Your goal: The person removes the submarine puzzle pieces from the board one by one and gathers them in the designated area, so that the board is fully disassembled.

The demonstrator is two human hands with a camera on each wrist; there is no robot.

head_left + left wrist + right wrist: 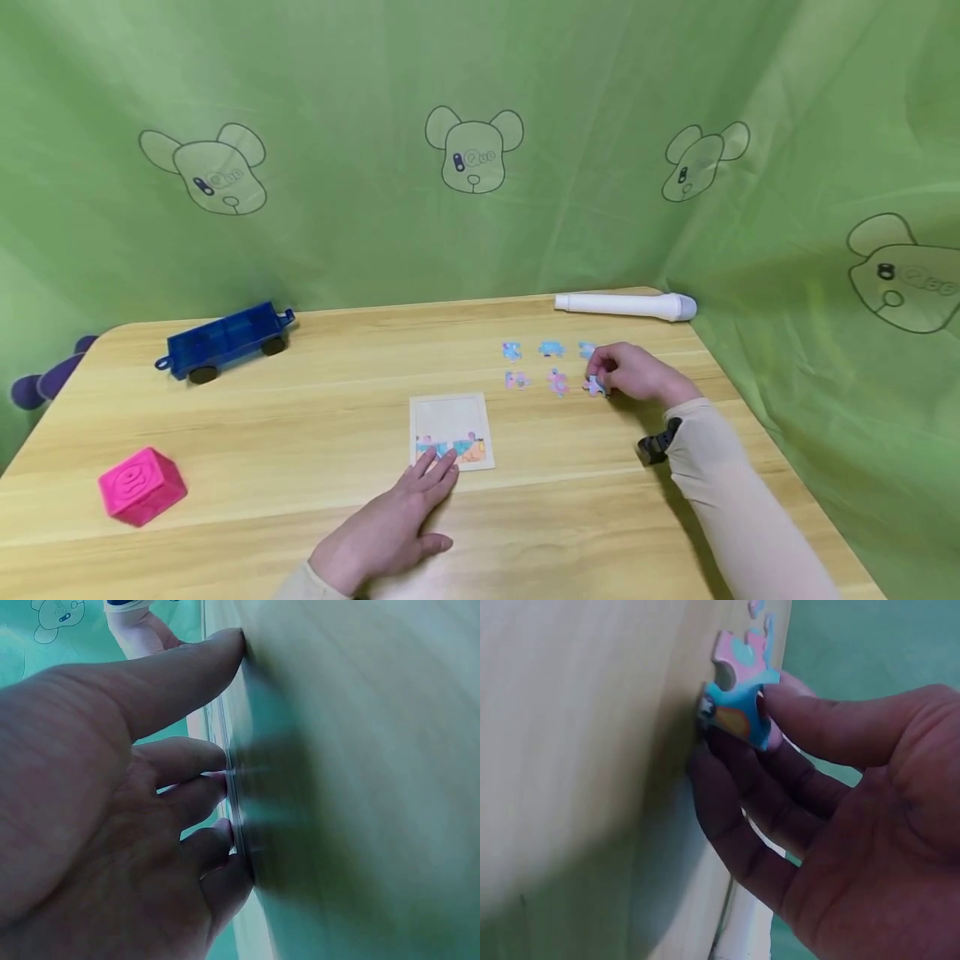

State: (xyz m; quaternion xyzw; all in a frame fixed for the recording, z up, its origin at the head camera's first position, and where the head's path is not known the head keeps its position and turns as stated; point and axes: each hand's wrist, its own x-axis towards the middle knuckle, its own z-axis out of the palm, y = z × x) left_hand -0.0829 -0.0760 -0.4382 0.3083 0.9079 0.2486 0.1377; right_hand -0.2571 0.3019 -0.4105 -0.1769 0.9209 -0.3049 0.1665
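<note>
My right hand [633, 373] pinches a blue, pink and orange jigsaw piece [742, 697] between thumb and fingertips, close over the table at the right end of the near row of pieces. In the head view that jigsaw piece [595, 387] is partly covered by the fingers. Flat on the near edge of a white puzzle frame [449, 406] rests my left hand [397, 525], its fingers straight and thumb spread onto the wood. Colourful pieces [471, 451] fill the frame's lower part, some hidden under the fingertips; bare backing shows above them.
Several loose jigsaw pieces [551, 348] lie in two rows right of the frame. A white toy microphone [626, 305] lies at the back right. On the left are a blue toy wagon [228, 340] and a pink block [142, 487]. Green cloth [360, 225] hangs behind the table.
</note>
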